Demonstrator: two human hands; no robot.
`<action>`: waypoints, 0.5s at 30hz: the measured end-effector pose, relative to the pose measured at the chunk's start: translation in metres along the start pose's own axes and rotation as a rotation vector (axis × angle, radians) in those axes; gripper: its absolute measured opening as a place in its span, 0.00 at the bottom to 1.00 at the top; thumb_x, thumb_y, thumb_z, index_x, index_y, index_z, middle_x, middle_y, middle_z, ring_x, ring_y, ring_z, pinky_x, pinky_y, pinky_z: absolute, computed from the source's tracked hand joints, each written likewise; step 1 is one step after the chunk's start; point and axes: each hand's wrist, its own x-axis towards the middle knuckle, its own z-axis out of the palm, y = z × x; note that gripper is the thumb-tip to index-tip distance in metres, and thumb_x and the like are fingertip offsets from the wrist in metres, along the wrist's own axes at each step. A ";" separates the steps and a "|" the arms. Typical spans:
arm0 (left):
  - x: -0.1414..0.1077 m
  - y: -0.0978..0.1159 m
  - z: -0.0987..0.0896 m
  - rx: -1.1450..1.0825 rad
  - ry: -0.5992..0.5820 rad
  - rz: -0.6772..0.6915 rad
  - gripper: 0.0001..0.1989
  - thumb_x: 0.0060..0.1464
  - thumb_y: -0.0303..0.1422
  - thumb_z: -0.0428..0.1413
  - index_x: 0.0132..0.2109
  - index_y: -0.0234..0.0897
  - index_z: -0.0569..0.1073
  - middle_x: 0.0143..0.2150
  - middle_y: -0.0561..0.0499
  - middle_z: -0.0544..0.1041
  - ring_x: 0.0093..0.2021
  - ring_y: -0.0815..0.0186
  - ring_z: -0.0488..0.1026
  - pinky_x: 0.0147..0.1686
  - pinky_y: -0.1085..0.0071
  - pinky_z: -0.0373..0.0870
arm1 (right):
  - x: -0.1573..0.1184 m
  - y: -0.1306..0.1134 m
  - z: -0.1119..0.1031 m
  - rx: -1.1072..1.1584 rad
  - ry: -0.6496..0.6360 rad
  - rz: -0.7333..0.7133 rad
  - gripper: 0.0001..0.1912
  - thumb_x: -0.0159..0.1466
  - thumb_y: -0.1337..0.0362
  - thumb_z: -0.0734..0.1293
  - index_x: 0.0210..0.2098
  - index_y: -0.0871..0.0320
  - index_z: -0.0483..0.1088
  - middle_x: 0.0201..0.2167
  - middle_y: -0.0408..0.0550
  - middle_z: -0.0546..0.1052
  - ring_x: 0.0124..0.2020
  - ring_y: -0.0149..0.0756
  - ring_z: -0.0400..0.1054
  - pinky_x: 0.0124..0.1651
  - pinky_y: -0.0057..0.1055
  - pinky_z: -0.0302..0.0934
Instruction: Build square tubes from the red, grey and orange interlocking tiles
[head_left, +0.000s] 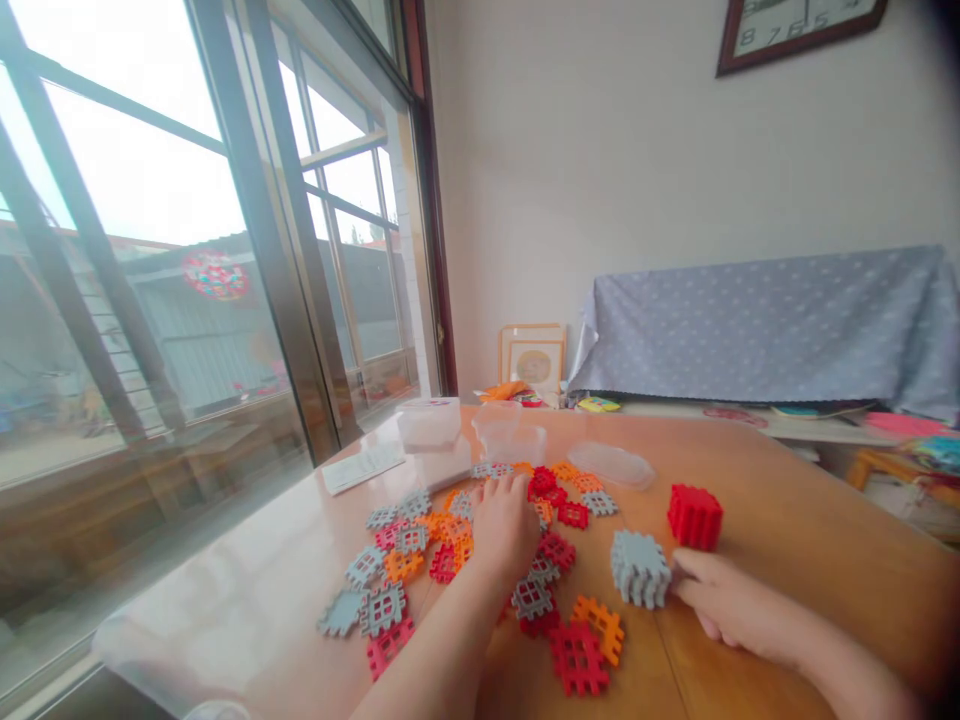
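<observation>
Red, orange and grey notched plastic squares lie scattered over the wooden table, among them an orange tile (pixel 404 566) and a red tile (pixel 580 657). My left hand (pixel 504 520) reaches over the middle of this pile, fingers bent down onto the pieces; what its fingertips touch is hidden. On the right, a neat stack of grey tiles (pixel 640 568) stands beside my right hand (pixel 716 592), whose fingertips are at the stack's right side. Just behind it rises a stack of red tiles (pixel 695 516).
Clear plastic containers (pixel 429 426) and a clear lid (pixel 611 465) sit at the table's back. A white booklet (pixel 364 468) lies back left, near the window. A polka-dot cloth (pixel 772 330) hangs beyond the table.
</observation>
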 end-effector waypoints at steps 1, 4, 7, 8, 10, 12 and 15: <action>-0.002 0.002 0.001 -0.028 -0.038 0.069 0.19 0.61 0.34 0.49 0.58 0.44 0.70 0.55 0.43 0.75 0.57 0.50 0.66 0.58 0.50 0.57 | -0.001 -0.001 -0.001 0.001 -0.006 0.008 0.14 0.69 0.54 0.56 0.37 0.56 0.66 0.16 0.39 0.66 0.15 0.28 0.56 0.19 0.23 0.43; -0.011 0.008 0.008 -0.090 -0.181 0.300 0.15 0.59 0.40 0.53 0.52 0.49 0.74 0.50 0.47 0.78 0.57 0.51 0.66 0.64 0.45 0.47 | -0.003 -0.005 -0.002 0.013 -0.013 0.017 0.13 0.69 0.55 0.56 0.39 0.57 0.66 0.16 0.38 0.65 0.15 0.28 0.56 0.18 0.23 0.43; -0.015 0.012 0.016 -0.068 -0.239 0.371 0.11 0.56 0.41 0.57 0.45 0.48 0.76 0.45 0.48 0.80 0.55 0.51 0.68 0.66 0.42 0.39 | -0.006 -0.011 -0.003 0.013 0.005 0.016 0.11 0.69 0.59 0.56 0.39 0.57 0.66 0.15 0.38 0.65 0.16 0.28 0.57 0.19 0.22 0.45; -0.015 0.012 0.017 -0.055 -0.231 0.358 0.09 0.57 0.40 0.56 0.43 0.47 0.77 0.44 0.49 0.80 0.53 0.52 0.69 0.66 0.42 0.40 | -0.007 -0.014 -0.004 0.013 0.010 0.017 0.10 0.68 0.60 0.56 0.38 0.57 0.66 0.15 0.38 0.65 0.17 0.28 0.58 0.19 0.22 0.46; -0.011 0.010 0.018 -0.041 -0.191 0.312 0.08 0.60 0.36 0.52 0.41 0.46 0.77 0.42 0.49 0.80 0.50 0.55 0.71 0.66 0.43 0.42 | -0.009 -0.018 -0.004 0.016 0.018 0.017 0.09 0.68 0.62 0.57 0.37 0.57 0.66 0.16 0.38 0.66 0.17 0.28 0.58 0.20 0.22 0.47; -0.004 0.006 0.016 -0.040 -0.139 0.239 0.12 0.64 0.34 0.47 0.41 0.46 0.76 0.41 0.50 0.81 0.48 0.57 0.73 0.65 0.45 0.45 | -0.009 -0.019 -0.004 0.014 0.023 0.017 0.08 0.66 0.63 0.57 0.36 0.57 0.66 0.15 0.38 0.65 0.16 0.28 0.58 0.19 0.23 0.47; 0.005 -0.005 0.011 -0.034 -0.035 0.050 0.16 0.67 0.34 0.43 0.48 0.45 0.76 0.42 0.50 0.82 0.46 0.58 0.75 0.61 0.52 0.55 | -0.006 -0.016 -0.004 0.011 0.036 -0.007 0.06 0.65 0.65 0.57 0.35 0.56 0.66 0.14 0.38 0.65 0.16 0.28 0.57 0.19 0.23 0.46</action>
